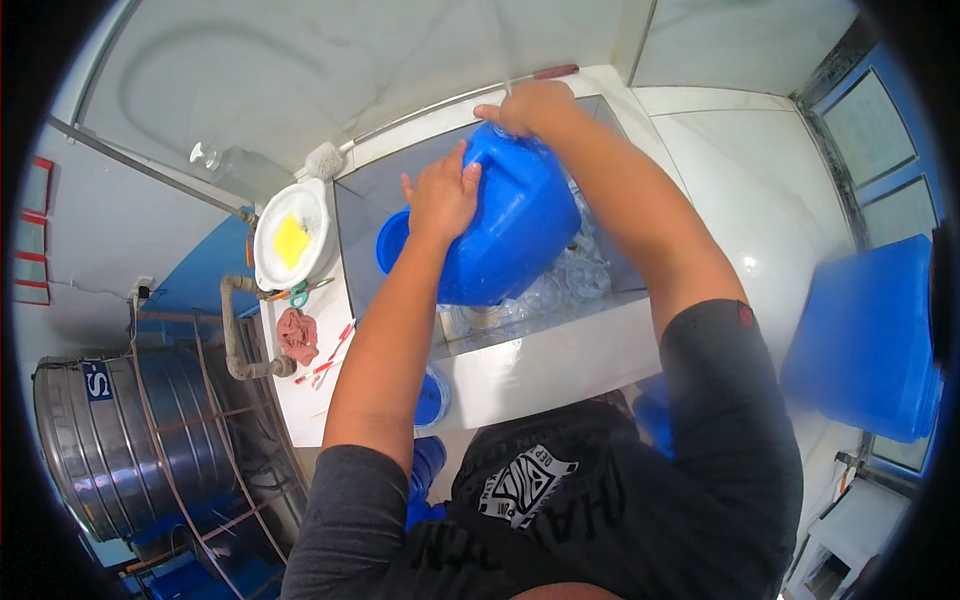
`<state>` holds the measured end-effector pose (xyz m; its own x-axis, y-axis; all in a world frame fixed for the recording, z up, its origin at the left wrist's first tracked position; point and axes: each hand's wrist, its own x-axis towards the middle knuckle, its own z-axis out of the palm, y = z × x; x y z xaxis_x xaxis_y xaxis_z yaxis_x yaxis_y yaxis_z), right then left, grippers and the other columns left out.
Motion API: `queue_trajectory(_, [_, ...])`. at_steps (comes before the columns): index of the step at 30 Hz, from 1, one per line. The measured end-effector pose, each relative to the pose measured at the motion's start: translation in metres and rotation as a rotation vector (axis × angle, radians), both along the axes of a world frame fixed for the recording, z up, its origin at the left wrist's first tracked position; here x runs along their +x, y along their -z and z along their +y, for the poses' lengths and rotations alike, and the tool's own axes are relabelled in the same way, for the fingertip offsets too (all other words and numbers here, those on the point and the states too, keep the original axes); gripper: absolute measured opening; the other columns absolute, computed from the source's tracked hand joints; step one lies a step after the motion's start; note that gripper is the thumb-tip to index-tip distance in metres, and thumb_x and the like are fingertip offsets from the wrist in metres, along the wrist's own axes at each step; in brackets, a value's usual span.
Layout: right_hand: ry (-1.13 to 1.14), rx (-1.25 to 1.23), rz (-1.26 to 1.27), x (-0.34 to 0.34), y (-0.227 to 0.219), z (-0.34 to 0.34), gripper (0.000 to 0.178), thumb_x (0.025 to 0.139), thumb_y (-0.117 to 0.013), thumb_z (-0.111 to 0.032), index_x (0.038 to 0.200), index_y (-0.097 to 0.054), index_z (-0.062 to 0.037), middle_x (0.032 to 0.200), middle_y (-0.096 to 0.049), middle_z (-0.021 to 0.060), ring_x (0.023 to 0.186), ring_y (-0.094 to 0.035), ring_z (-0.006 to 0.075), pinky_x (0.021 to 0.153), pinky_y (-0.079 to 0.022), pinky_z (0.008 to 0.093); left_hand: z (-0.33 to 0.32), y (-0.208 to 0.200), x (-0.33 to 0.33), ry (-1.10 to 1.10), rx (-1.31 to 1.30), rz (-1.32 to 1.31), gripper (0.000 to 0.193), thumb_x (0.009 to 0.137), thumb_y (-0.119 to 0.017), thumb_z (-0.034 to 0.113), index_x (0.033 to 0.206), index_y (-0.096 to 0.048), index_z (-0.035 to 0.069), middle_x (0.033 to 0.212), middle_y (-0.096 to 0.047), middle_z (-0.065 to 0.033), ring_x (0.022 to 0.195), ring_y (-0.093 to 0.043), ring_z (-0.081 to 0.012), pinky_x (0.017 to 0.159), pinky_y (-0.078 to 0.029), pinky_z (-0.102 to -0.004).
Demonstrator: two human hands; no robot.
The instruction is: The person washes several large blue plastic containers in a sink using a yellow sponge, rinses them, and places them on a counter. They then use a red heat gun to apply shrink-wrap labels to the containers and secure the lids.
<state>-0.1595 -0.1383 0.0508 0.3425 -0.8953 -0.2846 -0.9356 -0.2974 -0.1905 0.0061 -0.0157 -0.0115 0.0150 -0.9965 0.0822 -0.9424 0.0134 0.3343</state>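
A large blue plastic jug [515, 215] leans tilted over the grey sink [365, 185]. My right hand [535, 108] is closed round its upper end, one finger pointing left; the part it grips is hidden. My left hand [443, 200] lies against the jug's left side with the fingers spread. Just left of that wrist a blue round rim [392, 242] shows, partly covered by my forearm. Beneath the jug, several clear plastic containers [580, 278] crowd the sink. A thin pale streak [503, 45] comes down above my right hand; whether it is water or a tube I cannot tell.
At the counter's left are a white basin [262, 250] with a yellow sponge [291, 241], a pump bottle [245, 170], scissors [299, 295], a pink cloth [297, 335] and red-and-white pens [322, 368]. A long-handled brush [324, 161] lies behind the sink. Another blue container [865, 335] stands right.
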Motion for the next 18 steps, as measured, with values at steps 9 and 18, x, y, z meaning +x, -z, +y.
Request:
queue_trajectory(9, [0.109, 0.073, -0.027, -0.048, 0.008, 0.013, 0.063, 0.093, -0.056, -0.049, 0.134, -0.057, -0.0017, 0.128, -0.063, 0.0209, 0.120, -0.060, 0.0349, 0.102, -0.046, 0.0452, -0.020, -0.014, -0.035, 0.180, -0.010, -0.038, 0.050, 0.100, -0.043, 0.044, 0.141, -0.051, 0.016, 0.129, -0.061, -0.0147, 0.124, -0.054, -0.0336, 0.113, -0.021, -0.0643])
queue_trajectory(18, [-0.237, -0.221, -0.312, -0.106, 0.044, 0.058, 0.057, 0.090, -0.066, -0.038, 0.131, -0.055, -0.0004, 0.110, -0.069, 0.0222, 0.104, -0.066, 0.0368, 0.089, -0.051, 0.0447, -0.060, -0.036, -0.090, 0.321, -0.322, 0.216, 0.039, 0.090, -0.057, 0.030, 0.115, -0.062, 0.001, 0.111, -0.066, -0.0218, 0.103, -0.061, -0.0407, 0.091, -0.048, -0.0472])
